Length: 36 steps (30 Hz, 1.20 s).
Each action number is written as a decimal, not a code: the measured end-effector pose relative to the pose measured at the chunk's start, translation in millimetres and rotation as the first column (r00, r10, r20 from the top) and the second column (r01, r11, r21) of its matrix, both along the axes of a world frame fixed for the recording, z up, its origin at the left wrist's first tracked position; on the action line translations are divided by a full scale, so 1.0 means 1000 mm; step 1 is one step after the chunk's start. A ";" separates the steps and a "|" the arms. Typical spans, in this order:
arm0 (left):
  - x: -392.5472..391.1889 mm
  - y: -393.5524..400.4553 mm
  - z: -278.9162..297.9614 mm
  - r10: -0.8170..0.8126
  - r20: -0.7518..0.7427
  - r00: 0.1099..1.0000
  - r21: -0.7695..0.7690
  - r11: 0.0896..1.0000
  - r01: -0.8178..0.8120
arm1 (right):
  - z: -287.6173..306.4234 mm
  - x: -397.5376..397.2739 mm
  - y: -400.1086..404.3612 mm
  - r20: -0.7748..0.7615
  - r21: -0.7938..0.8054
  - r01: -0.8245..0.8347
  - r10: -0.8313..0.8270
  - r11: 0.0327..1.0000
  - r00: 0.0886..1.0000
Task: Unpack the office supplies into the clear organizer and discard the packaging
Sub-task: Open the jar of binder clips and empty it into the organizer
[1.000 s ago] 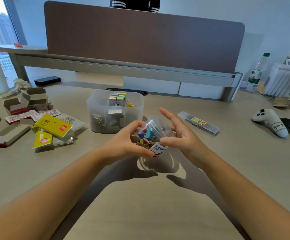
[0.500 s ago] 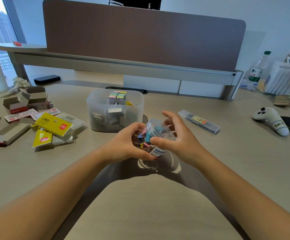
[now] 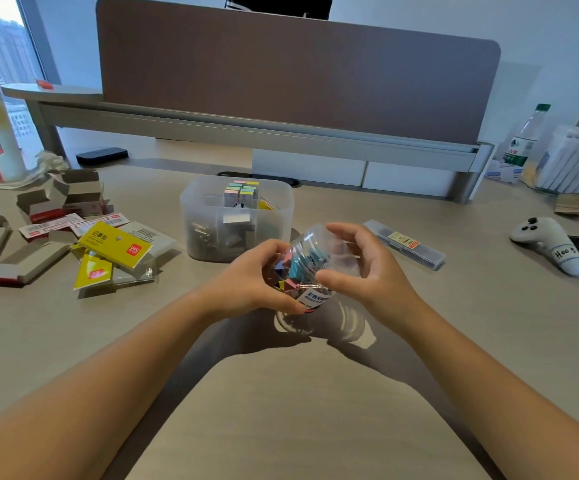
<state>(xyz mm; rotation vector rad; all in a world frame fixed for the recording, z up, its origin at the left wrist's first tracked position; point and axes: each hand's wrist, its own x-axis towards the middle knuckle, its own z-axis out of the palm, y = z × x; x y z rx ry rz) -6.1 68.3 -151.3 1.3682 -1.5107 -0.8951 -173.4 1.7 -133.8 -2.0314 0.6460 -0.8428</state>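
A clear plastic jar (image 3: 310, 258) holds binder clips (image 3: 298, 268) in blue, pink and yellow, and bears a white label (image 3: 313, 298) with dark blue print. The organizer (image 3: 236, 220) is frosted clear, with pastel sticky notes (image 3: 241, 192) in pink, green and yellow inside. The desk (image 3: 281, 393) is pale wood-grain beige. A yellow packet (image 3: 115, 244) carries a red logo. Opened cartons (image 3: 25, 261) are grey-brown with red edges. The divider panel (image 3: 298, 71) is brown. A white game controller (image 3: 551, 244) has black buttons.
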 end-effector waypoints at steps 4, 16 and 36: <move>0.008 0.000 0.002 0.061 0.020 0.998 0.040 0.997 -0.062 | -0.001 -0.004 -0.009 0.010 0.023 0.058 -0.058 0.998 0.998; 0.018 0.011 0.003 0.183 -0.054 0.982 0.085 0.980 -0.178 | -0.027 -0.007 -0.025 -0.517 -0.236 -0.012 -0.115 0.972 0.848; 0.020 0.002 0.074 0.174 -0.361 0.916 0.190 0.976 -0.110 | 0.042 0.043 -0.016 0.106 -0.037 -0.065 0.068 0.997 0.992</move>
